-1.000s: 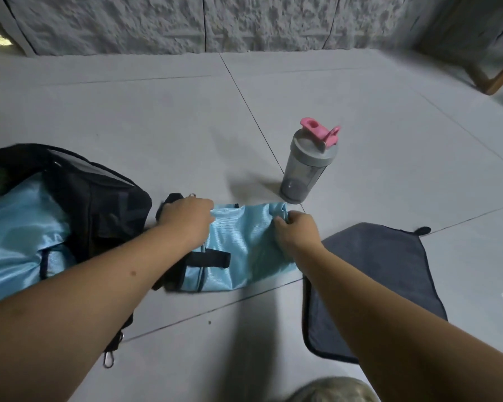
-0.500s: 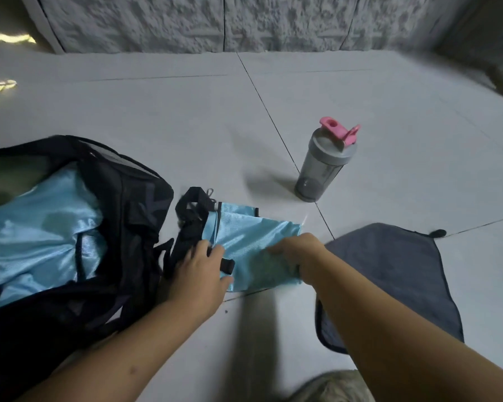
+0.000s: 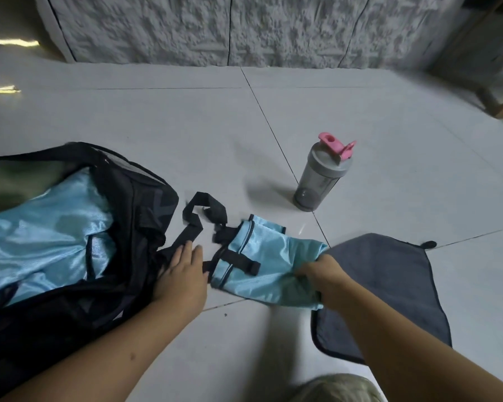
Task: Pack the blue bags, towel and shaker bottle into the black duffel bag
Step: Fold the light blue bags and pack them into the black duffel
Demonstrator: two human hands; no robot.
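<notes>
Two light-blue shiny fabric bags are showing. One large blue bag (image 3: 41, 242) is lying inside the open black fabric duffel bag (image 3: 145, 204), which is sitting at nine o'clock on the pale tiled floor (image 3: 157, 117). The second, a small blue bag (image 3: 259, 265) with black straps and trim, is lying on the floor at the centre, just beside the duffel's mouth. The right hand (image 3: 317, 274) is pinching the small blue bag's end at four o'clock, fingers curled into the cloth. The left hand (image 3: 183, 271) is resting with straight, relaxed fingers on the black strap at the duffel's edge. One dark grey flat towel (image 3: 389, 285) is lying at four o'clock, partly under the small blue bag. One grey shaker bottle (image 3: 323, 175) with a pink flip cap is standing upright at one o'clock, apart from everything else.
</notes>
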